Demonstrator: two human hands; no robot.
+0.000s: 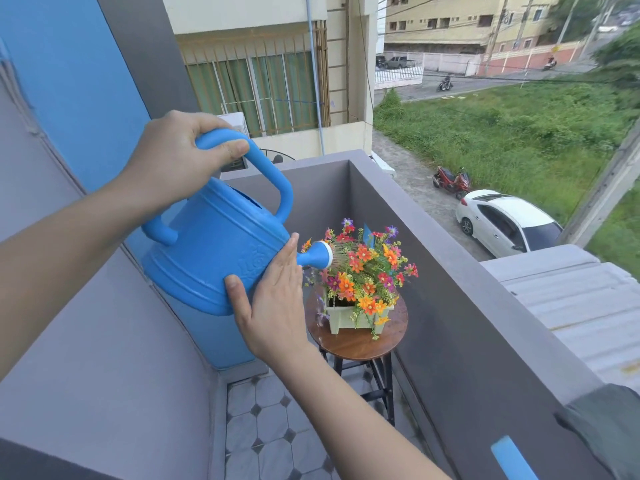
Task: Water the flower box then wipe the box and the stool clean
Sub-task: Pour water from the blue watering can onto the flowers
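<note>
A blue plastic watering can (214, 251) is tilted forward, its white-tipped spout (320, 256) over the flowers, with thin streams of water falling. My left hand (180, 154) grips the can's top handle. My right hand (273, 299) presses flat against the can's lower front side. Below the spout, a pale green flower box (341, 318) full of orange, red and purple flowers (367, 268) stands on a round wooden stool (360, 342) with black metal legs. The stool top looks wet around the box.
I am on a narrow balcony with a tiled floor (263, 427). A grey parapet wall (485, 323) runs along the right, with a dark grey cloth (609, 424) draped on its top and a blue object (512, 459) below it. A blue wall (69, 81) is at the left.
</note>
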